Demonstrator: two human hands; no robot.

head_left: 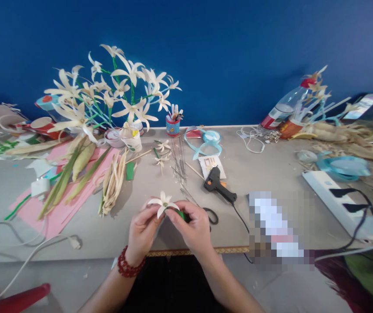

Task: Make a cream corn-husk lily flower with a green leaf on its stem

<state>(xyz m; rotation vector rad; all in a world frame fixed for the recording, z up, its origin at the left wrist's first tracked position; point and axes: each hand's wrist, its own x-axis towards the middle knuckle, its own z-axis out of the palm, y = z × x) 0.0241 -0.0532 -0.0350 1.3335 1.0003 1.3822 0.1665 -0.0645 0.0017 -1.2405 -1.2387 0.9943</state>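
Note:
In front of me, close to the table's near edge, a small artificial flower (163, 204) with pale husk-like petals faces up between my two hands. My left hand (142, 228) is closed in a pinch behind its petals, and a red bead bracelet circles that wrist. The fingers of my right hand (194, 228) are closed at the flower's base, the thumb just below the petals. A piece of green tape (183, 214) shows under the right fingers; most of it is hidden. Scissors (211, 216) lie partly behind my right hand.
A black glue gun (217, 182) lies right of centre, its cord trailing forward. Dried husks (113, 187) and pink paper (39, 211) spread leftward. Behind stand finished flowers (132, 108) in cups. Thin wires (179, 158), blue ribbon (211, 137), a bottle (282, 106) and a power strip (331, 202) are also there.

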